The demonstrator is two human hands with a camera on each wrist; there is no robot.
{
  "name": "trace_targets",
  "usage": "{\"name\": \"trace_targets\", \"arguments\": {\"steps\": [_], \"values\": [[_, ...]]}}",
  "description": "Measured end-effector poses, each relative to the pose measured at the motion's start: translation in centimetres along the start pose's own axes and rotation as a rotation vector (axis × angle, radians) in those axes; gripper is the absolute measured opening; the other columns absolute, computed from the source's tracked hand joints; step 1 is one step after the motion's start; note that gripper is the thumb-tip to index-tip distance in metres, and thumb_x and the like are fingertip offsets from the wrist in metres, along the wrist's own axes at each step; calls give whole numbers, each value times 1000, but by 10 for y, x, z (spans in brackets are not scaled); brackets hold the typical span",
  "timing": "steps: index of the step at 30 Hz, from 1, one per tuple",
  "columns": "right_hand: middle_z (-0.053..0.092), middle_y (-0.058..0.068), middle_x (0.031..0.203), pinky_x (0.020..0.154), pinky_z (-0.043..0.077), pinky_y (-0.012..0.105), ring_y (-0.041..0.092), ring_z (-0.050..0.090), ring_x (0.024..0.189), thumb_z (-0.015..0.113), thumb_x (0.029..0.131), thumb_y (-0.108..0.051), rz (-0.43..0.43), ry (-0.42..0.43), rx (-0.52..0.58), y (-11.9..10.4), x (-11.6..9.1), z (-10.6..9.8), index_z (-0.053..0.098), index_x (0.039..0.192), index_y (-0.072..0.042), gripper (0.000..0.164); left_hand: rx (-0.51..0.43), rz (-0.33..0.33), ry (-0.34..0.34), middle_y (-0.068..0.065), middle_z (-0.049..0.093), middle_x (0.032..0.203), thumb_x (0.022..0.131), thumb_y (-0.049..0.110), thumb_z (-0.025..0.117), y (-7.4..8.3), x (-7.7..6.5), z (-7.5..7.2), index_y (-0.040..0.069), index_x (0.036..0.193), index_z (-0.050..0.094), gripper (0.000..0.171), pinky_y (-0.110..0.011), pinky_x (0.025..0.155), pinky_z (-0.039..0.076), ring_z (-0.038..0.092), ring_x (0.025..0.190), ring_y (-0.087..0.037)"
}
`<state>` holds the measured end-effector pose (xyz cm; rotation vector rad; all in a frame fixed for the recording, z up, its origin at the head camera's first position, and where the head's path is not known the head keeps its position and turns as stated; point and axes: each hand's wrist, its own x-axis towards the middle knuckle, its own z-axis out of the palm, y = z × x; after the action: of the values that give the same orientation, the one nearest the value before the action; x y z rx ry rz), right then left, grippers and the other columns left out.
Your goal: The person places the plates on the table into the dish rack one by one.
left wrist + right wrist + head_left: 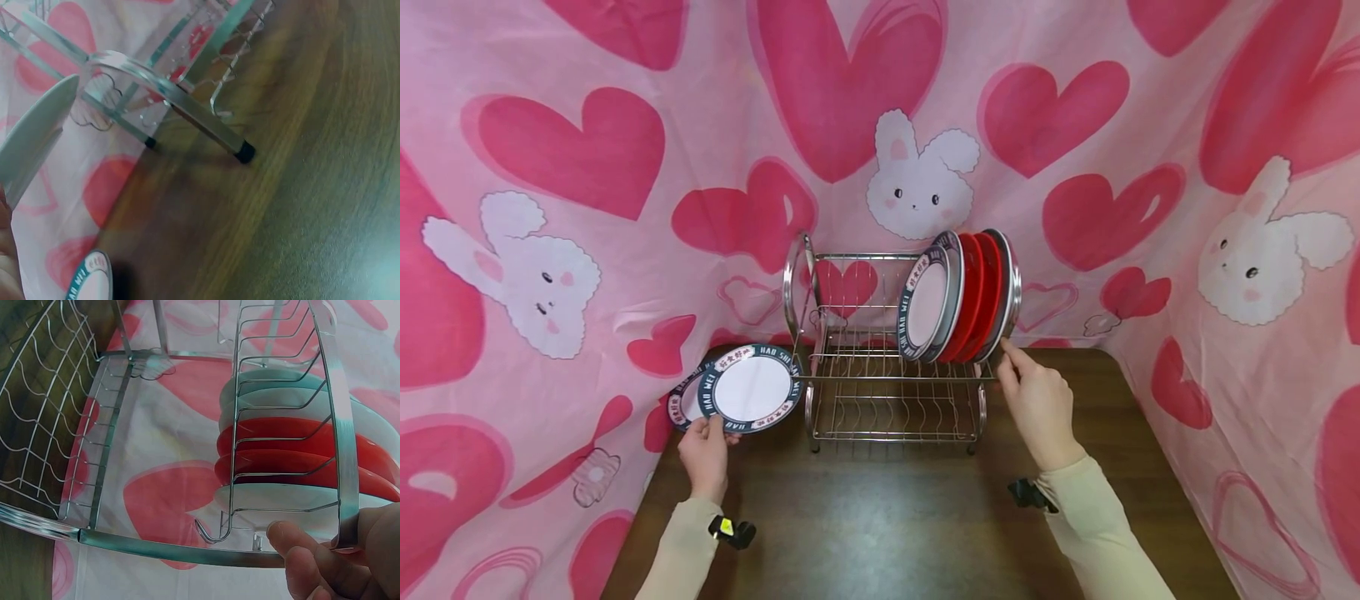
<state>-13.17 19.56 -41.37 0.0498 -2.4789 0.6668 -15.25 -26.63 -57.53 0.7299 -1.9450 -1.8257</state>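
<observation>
Left fingers (716, 427) at rim of 1 plate (752, 386), open rack slots (867, 356) nearby

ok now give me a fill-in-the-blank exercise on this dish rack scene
The left hand holds a plate whose centre is plain ____.
The right hand touches the rack on its ____ side.
All racked plates stand on the ____ tier.
The two brightly coloured plates there are ____.
Missing words: white; right; upper; red.

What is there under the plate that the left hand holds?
Under the held plate, a second plate with a similar lettered rim partly shows on the left. In the head view, the held plate covers the rest, so that part cannot be seen.
</observation>
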Motion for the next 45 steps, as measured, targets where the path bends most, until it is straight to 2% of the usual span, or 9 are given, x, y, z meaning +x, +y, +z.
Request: {"name": "trace_targets", "arguments": {"steps": [11,19,28,35,39,45], "values": [[45,4,49,40,32,39,22,35,42,57,101,-11,5,10,1,1,-1,1,74,128,-5,32,-76,11,15,12,65,66,106,18,56,17,-14,-5,-6,104,62,24,-16,60,54,62,54,-4],[41,1,48,40,31,38,21,33,42,57,101,-11,-9,15,9,0,-1,2,74,127,-5,32,-185,34,49,10,67,65,105,15,58,31,-21,-8,-6,99,62,23,-17,57,54,62,51,-6],[49,2,49,41,32,39,20,35,43,56,101,-12,4,17,18,1,0,0,74,128,-6,33,-147,-2,5,12,70,74,105,24,60,45,-28,-11,-7,118,65,34,-17,65,56,65,58,-5],[55,4,51,41,32,38,18,35,43,56,102,-12,13,2,27,2,-1,-1,73,129,-6,33,-249,33,28,7,70,71,104,17,61,57,-35,-13,-9,107,64,26,-18,60,56,64,53,-7],[60,5,54,42,33,38,18,36,44,57,102,-11,11,5,29,2,-1,-1,73,129,-6,32,-305,46,39,5,73,75,103,16,63,63,-36,-16,-6,108,67,23,-19,59,56,65,53,-9],[55,3,52,43,32,37,17,34,44,57,102,-11,19,-1,28,1,-1,-1,73,130,-6,32,-351,58,60,3,72,73,102,15,63,74,-38,-21,-6,102,68,21,-20,57,56,65,52,-11]]}}
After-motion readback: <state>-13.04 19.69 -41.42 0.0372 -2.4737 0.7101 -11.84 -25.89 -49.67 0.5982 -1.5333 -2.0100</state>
